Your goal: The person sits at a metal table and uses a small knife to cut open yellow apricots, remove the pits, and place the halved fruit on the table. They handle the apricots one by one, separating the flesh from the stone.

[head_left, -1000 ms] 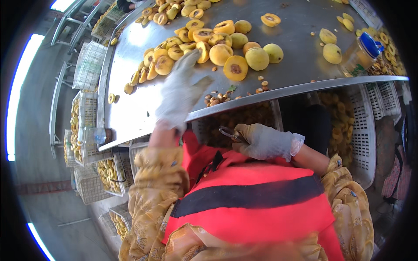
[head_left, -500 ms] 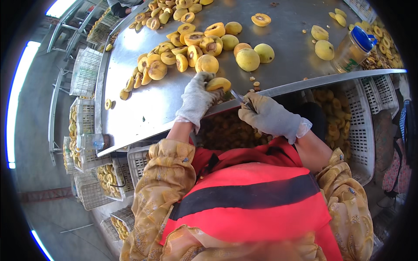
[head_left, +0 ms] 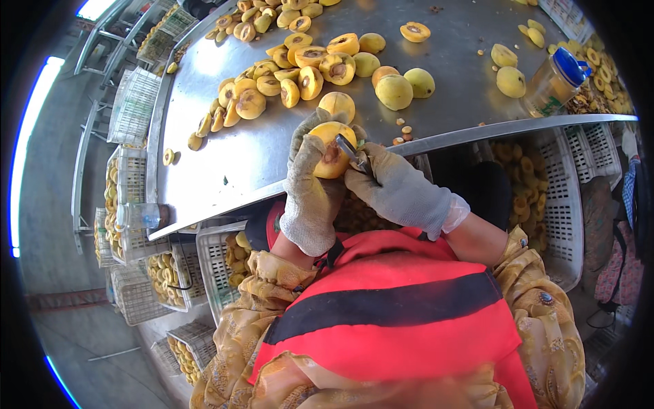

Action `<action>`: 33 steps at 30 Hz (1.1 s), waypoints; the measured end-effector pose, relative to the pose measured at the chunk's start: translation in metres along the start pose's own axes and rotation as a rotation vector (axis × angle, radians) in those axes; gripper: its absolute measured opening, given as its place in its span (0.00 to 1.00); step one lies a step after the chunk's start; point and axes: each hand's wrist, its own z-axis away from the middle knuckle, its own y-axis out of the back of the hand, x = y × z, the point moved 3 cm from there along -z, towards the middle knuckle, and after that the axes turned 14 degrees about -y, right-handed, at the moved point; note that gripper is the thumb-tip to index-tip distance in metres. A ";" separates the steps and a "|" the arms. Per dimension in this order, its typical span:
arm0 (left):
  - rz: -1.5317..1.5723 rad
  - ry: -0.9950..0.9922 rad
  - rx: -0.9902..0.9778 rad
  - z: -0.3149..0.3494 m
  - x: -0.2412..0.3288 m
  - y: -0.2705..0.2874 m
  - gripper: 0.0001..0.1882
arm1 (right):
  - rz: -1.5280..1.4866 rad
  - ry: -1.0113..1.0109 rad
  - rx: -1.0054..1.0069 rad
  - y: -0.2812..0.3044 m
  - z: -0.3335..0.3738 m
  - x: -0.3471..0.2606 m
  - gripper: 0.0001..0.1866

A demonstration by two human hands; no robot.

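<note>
Just over the table's front edge, my gloved left hand (head_left: 308,184) is closed round a peach half (head_left: 325,165), its cut face with the brown centre turned up. From the right, my gloved right hand (head_left: 395,184) grips a small metal pitting tool (head_left: 349,151), whose tip lies against the brown centre of the fruit. The tool's handle is mostly hidden in the glove. Right behind my left fingers sits another peach (head_left: 338,107) on the metal table (head_left: 225,157). A pile of peach halves (head_left: 310,82) and some whole peaches (head_left: 394,92) lie beyond.
A plastic jar with a blue lid (head_left: 555,82) stands at the right near the edge. Loose pits (head_left: 406,129) lie by the rim. Crates of peach halves stand under the table (head_left: 565,204) and along the left (head_left: 133,177). A clear jar (head_left: 144,216) is at the table's left corner.
My left hand has drawn the peach half back toward me and turned its cut face up. The right hand has moved left, bringing the tool's tip onto the fruit.
</note>
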 end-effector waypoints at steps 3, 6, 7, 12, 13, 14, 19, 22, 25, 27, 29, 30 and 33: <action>-0.100 -0.068 -0.006 0.002 0.003 -0.003 0.28 | 0.148 0.060 0.061 0.000 0.000 -0.005 0.13; -0.280 -0.181 -0.088 0.002 0.006 0.004 0.29 | 0.085 0.094 0.072 -0.008 0.001 -0.003 0.14; -0.355 -0.206 -0.096 0.003 0.008 0.002 0.30 | 0.058 0.053 0.052 -0.009 0.000 -0.003 0.14; -0.596 -0.250 -0.053 0.003 0.012 0.002 0.24 | 0.268 -0.168 -0.040 -0.016 0.002 -0.013 0.13; -0.620 -0.202 -0.058 0.001 0.013 0.004 0.22 | 0.167 -0.126 -0.074 -0.019 0.003 -0.009 0.11; -0.644 -0.153 -0.064 0.000 0.014 0.006 0.21 | 0.066 -0.083 -0.107 -0.023 0.003 -0.001 0.11; -0.860 -0.031 -0.328 -0.012 0.033 0.003 0.25 | -0.161 -0.744 -0.600 -0.003 0.017 -0.049 0.11; -0.680 0.313 -0.301 -0.018 0.025 0.003 0.27 | -0.080 -0.743 -0.534 -0.004 0.017 -0.044 0.09; -0.562 0.207 -0.333 -0.005 0.026 -0.004 0.29 | -0.641 -0.770 -0.956 -0.004 0.018 -0.029 0.07; -0.438 0.137 -0.354 -0.002 0.024 -0.005 0.29 | -0.651 -0.730 -0.942 -0.007 0.019 -0.023 0.06; -0.396 0.065 -0.138 0.004 0.017 -0.001 0.30 | -0.605 -0.699 -0.937 -0.010 0.021 -0.024 0.06; -0.376 0.031 -0.034 0.006 0.014 0.001 0.30 | -0.561 -0.683 -0.936 -0.011 0.020 -0.026 0.06; -0.279 0.019 0.243 0.007 0.015 0.001 0.31 | -0.320 -0.672 -0.835 -0.017 0.017 -0.033 0.04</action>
